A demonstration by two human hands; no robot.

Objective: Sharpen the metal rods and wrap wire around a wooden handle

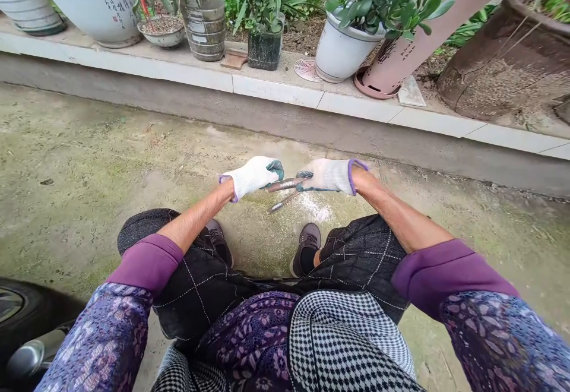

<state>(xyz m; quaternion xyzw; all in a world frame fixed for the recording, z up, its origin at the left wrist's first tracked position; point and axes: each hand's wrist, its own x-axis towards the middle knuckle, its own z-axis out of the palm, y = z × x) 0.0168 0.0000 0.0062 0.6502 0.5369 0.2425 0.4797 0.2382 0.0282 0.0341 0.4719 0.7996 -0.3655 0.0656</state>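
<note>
Both my hands wear white knit gloves and meet above the concrete ground between my knees. My left hand [253, 176] is closed round one end of a short metal rod [285, 185]. My right hand [329, 175] grips the other end of that rod. A second thin metal piece [281, 204] slants down just below the rod; I cannot tell which hand holds it. A patch of white powder [315, 206] lies on the ground under my right hand. My shoes [306, 243] rest either side of it.
A low concrete ledge [276, 90] runs across ahead, lined with potted plants: a white pot [342, 53], a pink pot [418, 35], a dark square pot [264, 49]. A tyre [22, 315] sits at lower left.
</note>
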